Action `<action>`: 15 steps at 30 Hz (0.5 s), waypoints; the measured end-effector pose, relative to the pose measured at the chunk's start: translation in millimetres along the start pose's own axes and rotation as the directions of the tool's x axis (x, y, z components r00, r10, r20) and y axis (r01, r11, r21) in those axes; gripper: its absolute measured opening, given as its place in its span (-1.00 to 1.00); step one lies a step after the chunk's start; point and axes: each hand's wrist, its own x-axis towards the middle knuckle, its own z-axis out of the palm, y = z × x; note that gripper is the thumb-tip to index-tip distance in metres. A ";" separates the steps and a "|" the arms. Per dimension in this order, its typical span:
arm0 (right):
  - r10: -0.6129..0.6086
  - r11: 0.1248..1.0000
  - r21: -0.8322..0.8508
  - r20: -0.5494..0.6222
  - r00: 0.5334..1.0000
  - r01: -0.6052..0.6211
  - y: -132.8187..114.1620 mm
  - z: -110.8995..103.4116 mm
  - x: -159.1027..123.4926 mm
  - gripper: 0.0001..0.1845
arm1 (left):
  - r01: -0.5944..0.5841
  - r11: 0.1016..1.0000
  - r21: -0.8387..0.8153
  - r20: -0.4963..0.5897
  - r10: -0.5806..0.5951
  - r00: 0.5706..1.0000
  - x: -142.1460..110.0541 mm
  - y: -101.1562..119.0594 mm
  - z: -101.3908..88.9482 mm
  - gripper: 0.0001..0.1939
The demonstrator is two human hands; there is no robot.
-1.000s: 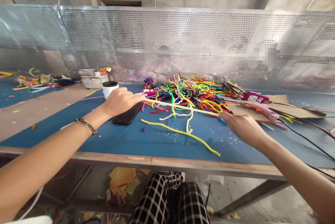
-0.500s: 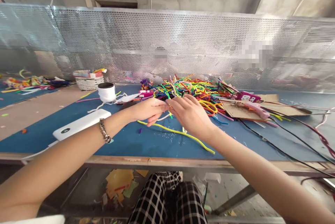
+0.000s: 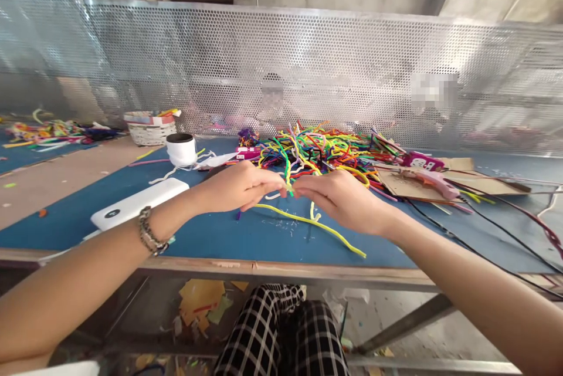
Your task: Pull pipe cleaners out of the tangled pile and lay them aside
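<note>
My left hand (image 3: 240, 188) and my right hand (image 3: 352, 200) meet fingertip to fingertip above the blue tabletop. Both are closed in a pinch on a green pipe cleaner (image 3: 288, 160), where a yellow strand appears to cross it. The short end pokes out below the fingertips; the exact join is partly hidden. A long yellow pipe cleaner (image 3: 323, 226) lies loose below my hands. Just above my right fingers a thin dark object shows, too small to name. Behind my hands spreads a tangled heap of many-coloured pipe cleaners (image 3: 338, 144).
A white power bank (image 3: 141, 203), a white cup-like container (image 3: 181, 152) and a woven basket (image 3: 150, 128) stand left. To the right, a pink glue gun (image 3: 433, 181) lies on cardboard (image 3: 466, 168), with cables trailing. A perforated metal screen (image 3: 308, 65) closes off the back.
My fingertips have drawn slightly apart, and my right hand has turned and shifted right. More of the green and yellow strands now shows between them. The camera view has tilted down slightly.
</note>
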 end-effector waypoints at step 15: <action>0.139 0.915 0.365 0.121 0.983 -0.174 16.1 -11.2 -28.8 -0.71 | -0.088 0.608 0.789 -0.050 0.205 0.977 -24.8 -8.0 -10.7 -0.59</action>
